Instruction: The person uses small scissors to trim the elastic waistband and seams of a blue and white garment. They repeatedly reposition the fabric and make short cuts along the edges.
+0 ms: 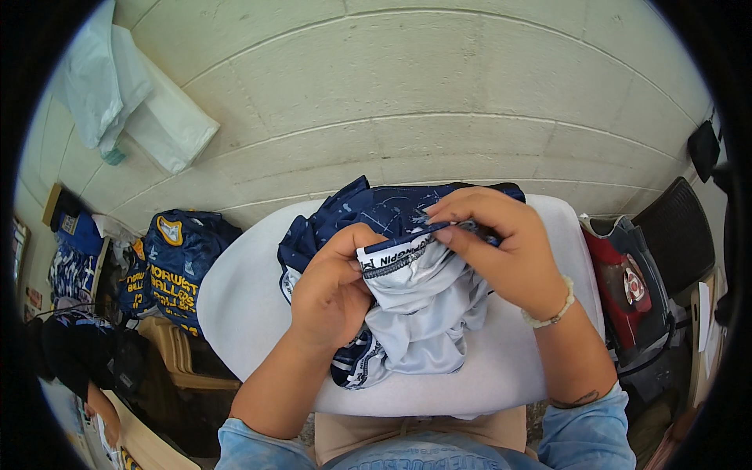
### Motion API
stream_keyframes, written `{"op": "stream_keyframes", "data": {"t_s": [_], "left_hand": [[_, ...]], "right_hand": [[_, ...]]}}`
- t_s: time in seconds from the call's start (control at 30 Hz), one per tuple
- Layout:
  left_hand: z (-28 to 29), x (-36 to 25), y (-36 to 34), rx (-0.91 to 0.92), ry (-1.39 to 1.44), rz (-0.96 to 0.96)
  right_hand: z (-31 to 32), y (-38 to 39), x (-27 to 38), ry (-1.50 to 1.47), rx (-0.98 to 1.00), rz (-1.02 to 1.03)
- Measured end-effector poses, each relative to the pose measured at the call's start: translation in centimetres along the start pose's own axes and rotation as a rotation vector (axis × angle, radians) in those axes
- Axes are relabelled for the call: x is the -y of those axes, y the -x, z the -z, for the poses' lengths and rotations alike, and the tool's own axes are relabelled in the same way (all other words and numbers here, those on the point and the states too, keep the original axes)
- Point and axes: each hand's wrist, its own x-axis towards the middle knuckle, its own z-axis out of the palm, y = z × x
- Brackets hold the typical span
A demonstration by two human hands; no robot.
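A navy sports garment (415, 294), partly turned to its pale inner side, lies bunched on a white cloth-covered board (243, 290) in front of me. Its lettered white hem band is held up between my hands. My left hand (333, 290) pinches the band's left end between thumb and fingers. With thumb and fingertips my right hand (493, 239) grips the same edge farther right. Something small and greyish shows at the right fingertips, too small to make out. Navy patterned fabric (352, 204) spreads behind the hands toward the wall.
A pale block wall (439, 94) stands close behind the board. White plastic bags (157, 110) hang at upper left. Navy jerseys with yellow lettering (176, 266) are piled by a tan chair (176, 352). Another person (78, 352) sits far left. A red-and-grey bag (627, 274) stands right.
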Motion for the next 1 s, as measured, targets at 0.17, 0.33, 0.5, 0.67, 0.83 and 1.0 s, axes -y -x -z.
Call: {"op": "stream_keyframes", "data": {"t_s": [0.17,0.33,0.5,0.67,0.83,1.0], "left_hand": [[0.4,-0.2,-0.2,0.036,-0.056,0.000],[0.1,-0.4,-0.1,0.039,-0.107,0.015],[-0.3,0.0,0.0,-0.009,-0.351,-0.036],[-1.0,0.4,0.4,0.068,-0.596,0.037],[-1.5,0.4,0.3,-0.167,-0.248,0.150],[0.4,-0.9,-0.8,-0.193,0.273,-0.120]], "right_hand": [[0.6,0.4,0.9,-0.134,-0.086,-0.195],[0.0,0.4,1.2,-0.196,-0.124,-0.224],[-0.1,0.4,1.8,0.149,-0.098,0.059],[-0.8,0.9,2.4,0.217,-0.033,0.193],[-0.8,0.4,1.9,0.140,-0.121,0.162],[0.3,0.4,1.2,0.427,0.066,0.150]]}}
